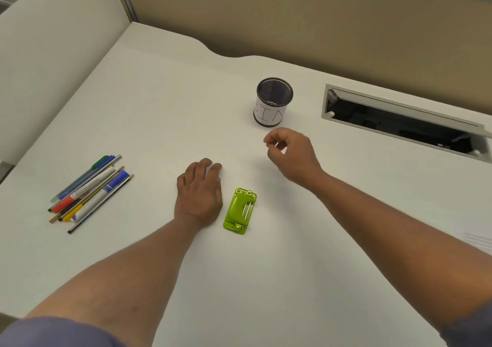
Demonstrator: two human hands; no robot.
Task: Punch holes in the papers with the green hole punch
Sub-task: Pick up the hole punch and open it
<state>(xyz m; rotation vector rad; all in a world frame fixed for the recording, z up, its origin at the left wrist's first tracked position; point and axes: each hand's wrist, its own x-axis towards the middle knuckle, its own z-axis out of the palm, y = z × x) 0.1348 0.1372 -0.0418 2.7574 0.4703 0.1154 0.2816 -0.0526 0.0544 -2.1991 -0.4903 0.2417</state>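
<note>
- Two hands are over the desk [165, 101], and neither holds anything.
- The left hand [199, 192] lies flat, palm down, fingers spread narrow, just beside the green hole punch [240, 211] but not touching it.
- The right hand [288, 151] hovers above the desk with fingers loosely curled and thumb near forefinger; nothing shows between them.
- The green hole punch lies on the desk between the two forearms, handle up, untouched.
- Papers: only a pale sheet edge [479, 241] shows at the right border, well apart from the punch; whether it is the stack cannot be told.
- Judgement: the task stands at its start, with no sheet in the slot.
- Advice: bring the papers across first, square their edges, then steady the punch with the left hand and feed the sheets fully into the slot before pressing.
- Risk: a skewed stack would give off-line holes.
- Bystanders: a pile of pens and pencils [89, 192] to the left and a mesh cup [273, 103] beyond are clear of the work.
</note>
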